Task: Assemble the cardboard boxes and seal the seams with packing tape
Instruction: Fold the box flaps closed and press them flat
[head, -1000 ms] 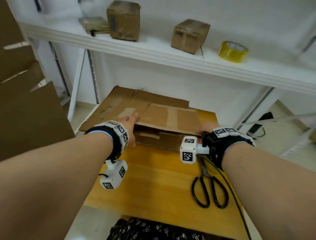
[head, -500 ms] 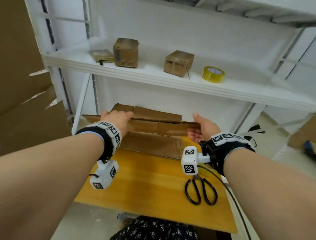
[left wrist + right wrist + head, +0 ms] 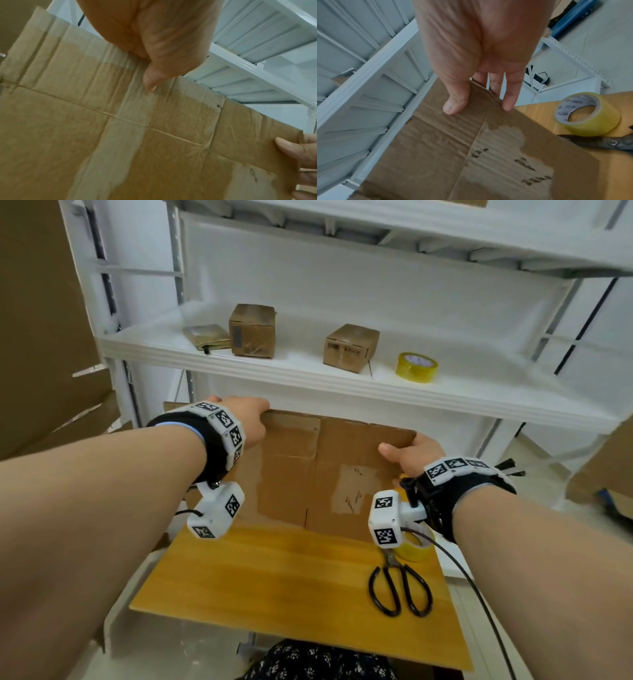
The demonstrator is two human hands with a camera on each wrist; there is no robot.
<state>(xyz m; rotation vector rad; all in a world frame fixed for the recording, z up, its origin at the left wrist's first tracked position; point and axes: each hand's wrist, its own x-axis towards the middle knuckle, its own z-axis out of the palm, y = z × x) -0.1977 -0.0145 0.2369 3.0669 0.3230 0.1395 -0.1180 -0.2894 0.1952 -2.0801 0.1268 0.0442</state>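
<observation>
Cardboard box (image 3: 329, 474) upright, between left hand (image 3: 245, 419), right hand (image 3: 412, 451).

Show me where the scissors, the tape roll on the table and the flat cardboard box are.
scissors (image 3: 399, 590): head view, on the handles.
tape roll on the table (image 3: 587, 115): right wrist view, on its top face.
flat cardboard box (image 3: 329, 474): head view, on its middle panel.

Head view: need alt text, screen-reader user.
Two bare hands, left hand and right hand, hold a flattened brown cardboard box upright by its top edge over a yellow wooden table. Black-handled scissors and a yellow tape roll lie on the table's right; behind, a white shelf carries small boxes.
</observation>
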